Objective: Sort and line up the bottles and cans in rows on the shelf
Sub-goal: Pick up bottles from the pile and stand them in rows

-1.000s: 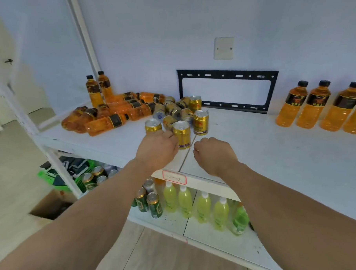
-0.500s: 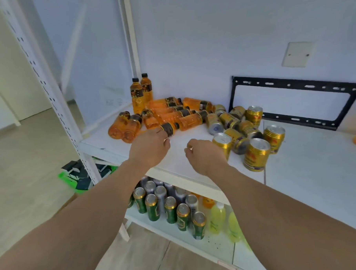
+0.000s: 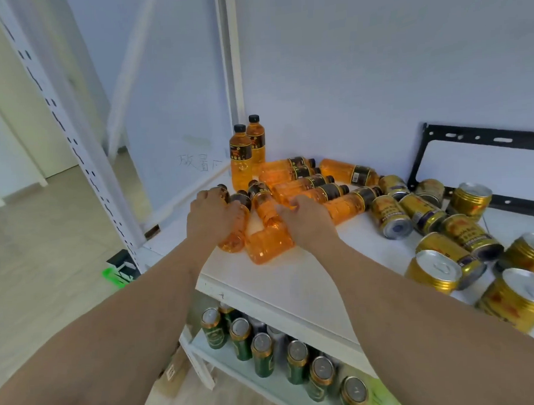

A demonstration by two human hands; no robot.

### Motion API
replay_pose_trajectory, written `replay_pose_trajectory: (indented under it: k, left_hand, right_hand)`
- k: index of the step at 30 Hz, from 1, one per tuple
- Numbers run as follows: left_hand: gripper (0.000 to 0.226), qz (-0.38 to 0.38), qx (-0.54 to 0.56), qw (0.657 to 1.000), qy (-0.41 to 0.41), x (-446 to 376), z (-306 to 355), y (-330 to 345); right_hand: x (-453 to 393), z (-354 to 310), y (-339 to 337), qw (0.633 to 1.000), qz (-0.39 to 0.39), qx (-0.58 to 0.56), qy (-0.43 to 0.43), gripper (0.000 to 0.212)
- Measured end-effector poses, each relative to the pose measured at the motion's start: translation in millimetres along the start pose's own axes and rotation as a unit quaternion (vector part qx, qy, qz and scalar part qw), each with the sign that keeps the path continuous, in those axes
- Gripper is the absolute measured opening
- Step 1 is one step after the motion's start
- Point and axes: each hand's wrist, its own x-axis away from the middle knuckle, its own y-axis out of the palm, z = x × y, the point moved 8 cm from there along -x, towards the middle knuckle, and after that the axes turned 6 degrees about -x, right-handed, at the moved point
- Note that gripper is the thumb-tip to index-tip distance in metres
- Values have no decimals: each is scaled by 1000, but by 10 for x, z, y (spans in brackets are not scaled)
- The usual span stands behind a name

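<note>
A pale wall (image 3: 375, 59) backs the white shelf (image 3: 293, 280). Orange bottles (image 3: 304, 185) lie heaped at its left corner, gold cans (image 3: 425, 213) scattered right. The left hand (image 3: 213, 218) grips one lying bottle (image 3: 235, 234); the right hand (image 3: 306, 220) grips another (image 3: 269, 239).

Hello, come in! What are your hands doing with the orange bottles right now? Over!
Left hand gripping one lying orange bottle. Right hand on the bottle beside it. Two bottles upright at back. Gold cans jumbled to the right.
</note>
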Motion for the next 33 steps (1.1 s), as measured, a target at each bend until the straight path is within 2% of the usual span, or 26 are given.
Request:
replay_pose_trajectory:
  k: [4, 7, 11, 14, 17, 19, 22, 25, 28, 30, 33]
  left_hand:
    - [65, -60, 19, 996, -58, -454, -291, 140]
    - [73, -154, 47, 983, -92, -685, -485, 362]
    - [69, -251, 5, 967, -33, -887, -503, 535]
    - [67, -318, 42, 946, -55, -977, -592, 558]
    - [75, -353, 59, 931, -66, -1023, -708, 563]
    - [79, -358, 58, 930, -61, -1043, -774, 563]
    - [81, -368, 92, 923, -70, -1026, -887, 556]
    - [75, -375, 172, 906, -89, -969, -977, 567]
    - [66, -400, 306, 855, -123, -792, -1023, 506]
    - [53, -410, 372, 825, -113, -604, -969, 397]
    - [44, -410, 422, 805, -76, -274, -825, 225]
  right_hand:
    - [-365, -402, 389, 999, -37, -6, -17, 43]
    - [-607, -492, 798, 998, -59, 23, 21, 48]
    - [-791, -531, 1173, 986, -73, 120, 94, 54]
    - [-899, -561, 1391, 976, -93, 155, 121, 45]
    - [-968, -566, 1556, 971, -99, 182, 122, 42]
    - [-985, -454, 1640, 962, -111, 177, 175, 49]
    - [-839, -460, 1577, 962, -87, 81, 245, 79]
    - [-730, -459, 1412, 962, -23, -52, 267, 77]
    - [-575, -505, 1264, 946, 18, -189, 264, 70]
    - [-489, -534, 1111, 934, 49, -246, 255, 69]
    - [-257, -573, 806, 918, 85, -300, 247, 80]
